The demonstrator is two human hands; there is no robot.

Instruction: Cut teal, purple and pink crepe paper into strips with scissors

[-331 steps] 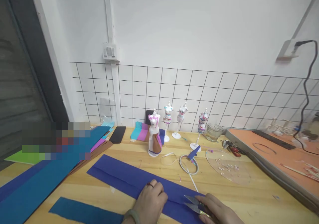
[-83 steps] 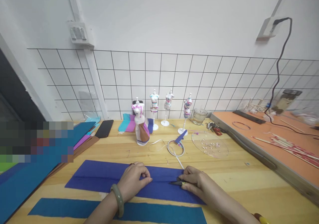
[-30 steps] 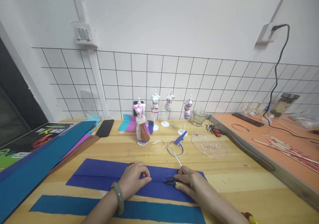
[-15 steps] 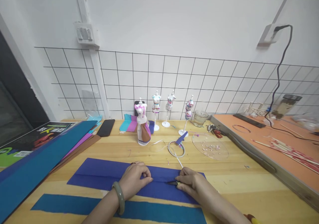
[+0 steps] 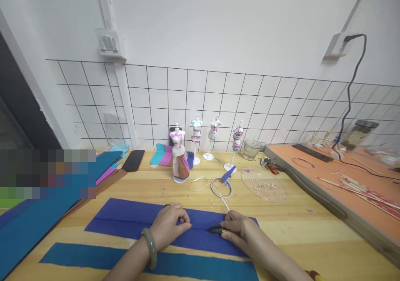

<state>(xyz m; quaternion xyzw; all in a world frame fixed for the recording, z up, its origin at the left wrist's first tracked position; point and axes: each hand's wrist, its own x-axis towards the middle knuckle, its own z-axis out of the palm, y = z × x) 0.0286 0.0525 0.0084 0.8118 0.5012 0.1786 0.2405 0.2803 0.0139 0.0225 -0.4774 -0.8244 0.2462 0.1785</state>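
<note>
A long violet-blue sheet (image 5: pixel 125 216), paper or cloth, lies across the table with a lengthwise crease. My left hand (image 5: pixel 170 225), a green bangle at its wrist, rests on the sheet's middle, fingers curled and thumb tip against the forefinger at the crease. In my right hand (image 5: pixel 239 231) is a small tool with a dark pointed tip (image 5: pixel 215 230) and a bit of yellow showing; its exact kind is hidden by the fingers. The tip lies along the crease, right of my left thumb. Closer to me is a narrow teal strip (image 5: pixel 87 256), partly under my left forearm.
Several small white mannequins stand at the back, one in a skirt (image 5: pixel 181 166). Nearby are a tape roll (image 5: pixel 221 187), a clear disc with beads (image 5: pixel 264 185), a glass jar (image 5: pixel 251 149) and a phone (image 5: pixel 134 160). Coloured sheets (image 5: pixel 59 214) are stacked left; an orange board (image 5: pixel 331 172) lies right.
Both hands stay in nearly the same place on the sheet. The tool's dark tip looks slightly wider and turned. The camera view has shifted a little.
</note>
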